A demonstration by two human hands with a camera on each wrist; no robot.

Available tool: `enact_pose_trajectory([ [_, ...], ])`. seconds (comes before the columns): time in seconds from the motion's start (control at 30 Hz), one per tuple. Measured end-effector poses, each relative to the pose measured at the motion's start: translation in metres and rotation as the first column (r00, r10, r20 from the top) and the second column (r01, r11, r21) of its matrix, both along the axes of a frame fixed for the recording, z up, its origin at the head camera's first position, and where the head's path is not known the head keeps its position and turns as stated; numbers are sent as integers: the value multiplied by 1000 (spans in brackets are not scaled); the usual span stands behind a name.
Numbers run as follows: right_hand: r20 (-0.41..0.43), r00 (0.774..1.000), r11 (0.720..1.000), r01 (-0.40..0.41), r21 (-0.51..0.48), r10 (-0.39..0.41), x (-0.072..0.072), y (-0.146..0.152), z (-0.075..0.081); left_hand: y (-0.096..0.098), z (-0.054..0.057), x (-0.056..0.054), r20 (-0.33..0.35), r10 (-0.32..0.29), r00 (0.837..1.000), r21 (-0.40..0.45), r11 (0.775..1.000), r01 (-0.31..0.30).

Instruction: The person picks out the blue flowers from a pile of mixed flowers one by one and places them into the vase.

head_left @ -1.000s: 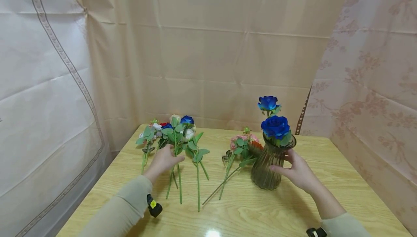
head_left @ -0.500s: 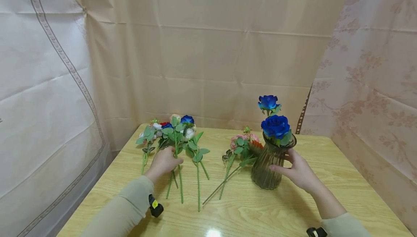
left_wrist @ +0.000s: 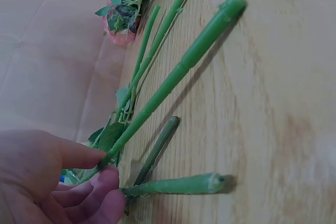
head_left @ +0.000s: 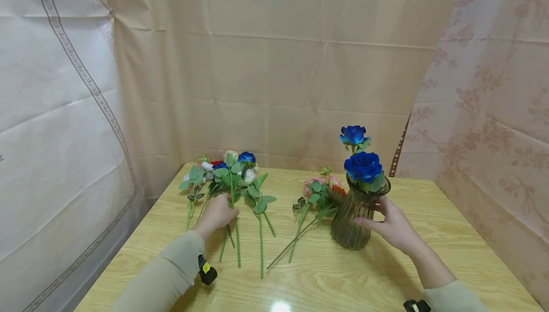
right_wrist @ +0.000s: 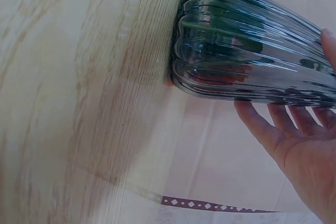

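My left hand (head_left: 218,212) pinches a green flower stem (left_wrist: 163,87) between thumb and fingers; the stem's cut end points toward me. Leaves and heads of that bunch (head_left: 231,178), white, blue, red and pink, lie at the far left of the table. With thumb on one side and fingers on the other, my right hand (head_left: 390,224) holds a brown-tinted ribbed glass vase (right_wrist: 231,45), which stands upright. Out of its mouth rise two blue roses, a large one (head_left: 363,166) low at the rim and another (head_left: 353,135) higher behind.
Between the hands lies a second bunch with pink flowers (head_left: 315,184) and an orange one, its stems toward the front. More green stems (head_left: 261,245) lie right of my left hand. The wooden table (head_left: 326,278) backs onto a beige curtain (head_left: 266,74).
My left hand's thumb has drawn in toward the fingers, closing on the stem, and the hand has shifted slightly right. The right hand and the vase have stayed in place.
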State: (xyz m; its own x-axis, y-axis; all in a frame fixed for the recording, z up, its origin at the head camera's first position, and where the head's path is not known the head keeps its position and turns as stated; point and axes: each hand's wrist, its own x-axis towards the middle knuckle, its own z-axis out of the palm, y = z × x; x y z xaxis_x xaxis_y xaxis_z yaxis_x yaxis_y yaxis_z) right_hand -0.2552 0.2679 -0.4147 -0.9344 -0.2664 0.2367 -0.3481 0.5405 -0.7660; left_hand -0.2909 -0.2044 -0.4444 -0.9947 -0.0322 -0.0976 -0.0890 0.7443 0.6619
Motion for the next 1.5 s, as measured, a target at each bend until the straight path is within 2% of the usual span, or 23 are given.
enact_pose_trajectory([
  [0.23, -5, 1000, 1000, 2, 5, -2, 0, 0, -1, 1, 1, -1, -24, 21, 999, -23, 1000, -21],
  [0.53, -11, 1000, 1000, 10, 12, -10, 0, 0, -1, -3, 1, -1, -36, 25, 999, 94, 995, -22],
  [0.87, -12, 1000, 1000, -1, 2, 1, 0, 0, 0, -5, 2, -2, -31, 45, 998, 162, 986, -39],
  [1.13, -31, 999, 1000, -9, 2, 9, 0, 0, -1, -4, 12, 2, -21, 39, 999, 187, 982, -34],
  [1.5, -7, 1000, 1000, -8, -7, 8, -1, 1, -1, -1, 27, 14, -59, 51, 997, 246, 969, -35],
])
